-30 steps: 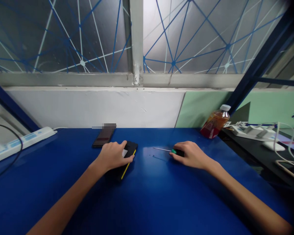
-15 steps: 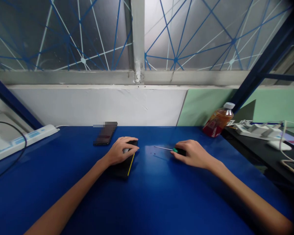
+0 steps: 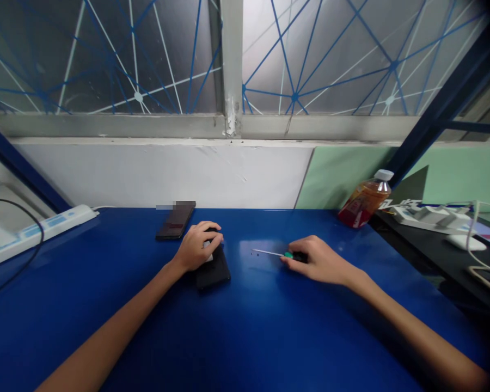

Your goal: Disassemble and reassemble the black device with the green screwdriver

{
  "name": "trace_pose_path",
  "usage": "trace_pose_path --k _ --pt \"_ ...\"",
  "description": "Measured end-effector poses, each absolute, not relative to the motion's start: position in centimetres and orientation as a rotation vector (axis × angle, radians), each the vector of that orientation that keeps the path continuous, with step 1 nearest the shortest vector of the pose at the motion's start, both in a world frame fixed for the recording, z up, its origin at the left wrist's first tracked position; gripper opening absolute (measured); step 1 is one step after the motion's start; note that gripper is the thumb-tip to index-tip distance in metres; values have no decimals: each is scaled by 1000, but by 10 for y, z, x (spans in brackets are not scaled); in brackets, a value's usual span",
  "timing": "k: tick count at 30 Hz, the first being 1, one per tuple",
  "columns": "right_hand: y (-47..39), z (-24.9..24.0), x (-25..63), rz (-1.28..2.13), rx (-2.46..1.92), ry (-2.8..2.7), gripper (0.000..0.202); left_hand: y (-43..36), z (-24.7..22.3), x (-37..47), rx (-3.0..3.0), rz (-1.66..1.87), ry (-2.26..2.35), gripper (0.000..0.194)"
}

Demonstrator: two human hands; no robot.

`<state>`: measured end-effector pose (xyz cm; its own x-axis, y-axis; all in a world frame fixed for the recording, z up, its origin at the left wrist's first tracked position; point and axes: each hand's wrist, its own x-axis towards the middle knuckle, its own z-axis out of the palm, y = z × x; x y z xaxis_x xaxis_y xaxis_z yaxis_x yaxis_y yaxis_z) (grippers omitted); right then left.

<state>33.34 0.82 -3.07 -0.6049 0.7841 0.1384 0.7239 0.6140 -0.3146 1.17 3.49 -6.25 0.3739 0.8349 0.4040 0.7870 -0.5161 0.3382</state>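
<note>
A black flat rectangular device (image 3: 214, 275) with a pale patch lies on the blue table. My left hand (image 3: 198, 246) lies over its far end, fingers and thumb closed around it, so that end is partly hidden. In my right hand (image 3: 316, 258) is a screwdriver (image 3: 288, 255) with a green and black handle, its thin metal shaft pointing left. Its tip hovers near or touches the table beside two tiny dark bits (image 3: 257, 254) that look like screws. A dark phone-like slab (image 3: 176, 220) lies behind my left hand.
On the left of the blue table (image 3: 245, 337) lies a white power strip (image 3: 49, 228) with a black cable. A bottle of amber drink (image 3: 365, 200) leans at the back right. Farther right, a black surface holds another power strip (image 3: 430, 218) and a white mouse (image 3: 466, 243).
My left hand has turned and shifted the black device; its yellow edge no longer shows and its flat face does. The screwdriver has moved slightly left, closer to the tiny bits.
</note>
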Motion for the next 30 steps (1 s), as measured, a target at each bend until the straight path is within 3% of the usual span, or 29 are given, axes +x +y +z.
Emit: trace_pose_path --k 5,30 --pt "-5 -37 316 640 -1073 -2660 30 30 -68 25 2400 919 1917 37" --pt "-9 -54 306 419 -1342 -2533 34 27 -66 33 2333 886 2043 43"
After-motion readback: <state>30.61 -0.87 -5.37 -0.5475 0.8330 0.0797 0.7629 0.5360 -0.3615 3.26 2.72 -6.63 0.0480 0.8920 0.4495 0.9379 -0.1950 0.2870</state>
